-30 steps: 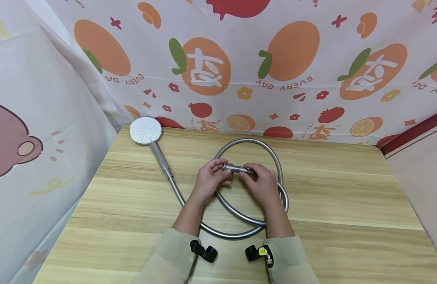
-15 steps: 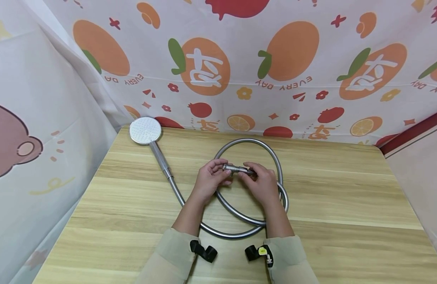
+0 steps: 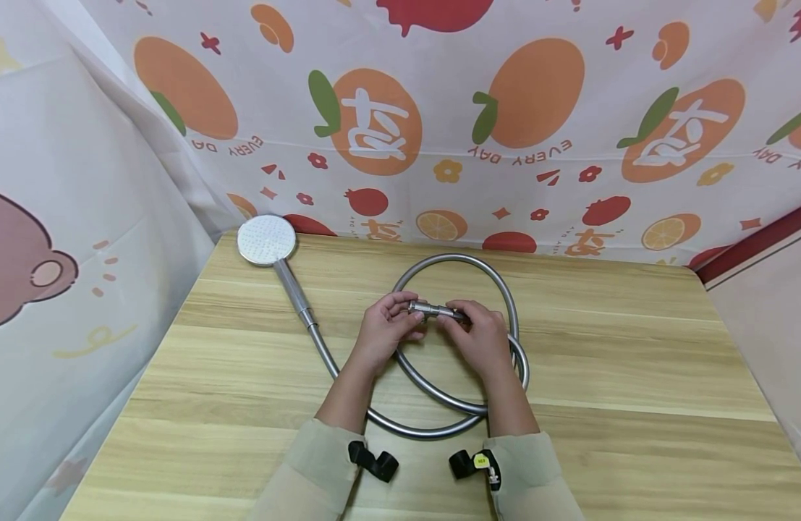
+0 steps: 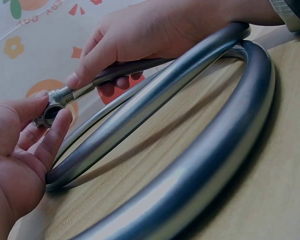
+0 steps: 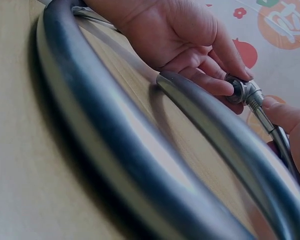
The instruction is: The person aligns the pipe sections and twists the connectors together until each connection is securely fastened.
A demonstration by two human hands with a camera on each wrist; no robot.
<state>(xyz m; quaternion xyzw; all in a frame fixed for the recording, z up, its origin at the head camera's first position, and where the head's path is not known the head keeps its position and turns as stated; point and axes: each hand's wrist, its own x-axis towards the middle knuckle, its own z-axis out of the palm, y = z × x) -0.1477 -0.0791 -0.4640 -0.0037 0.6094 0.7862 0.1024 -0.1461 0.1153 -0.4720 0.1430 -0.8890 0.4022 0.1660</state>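
Note:
A small metal pipe fitting with a round side opening and a threaded outlet is pinched in my left hand, between thumb and fingertips. My right hand grips the end of a grey shower hose, its metal tip lined up with the fitting's threaded outlet. In the left wrist view the right thumb tip is right at the threads, and the tip meets the fitting there. The joint is held above the table, inside the hose's loop. At the hose's other end lies a shower head, face up.
The hose loops round on the wooden table and passes under both forearms. A fruit-print cloth hangs along the back edge, and another cloth hangs at the left. Black wrist cameras sit on the sleeves.
Both hands keep their places with the fitting and the hose end. The right fingers have shifted only slightly; hose and shower head lie as before.

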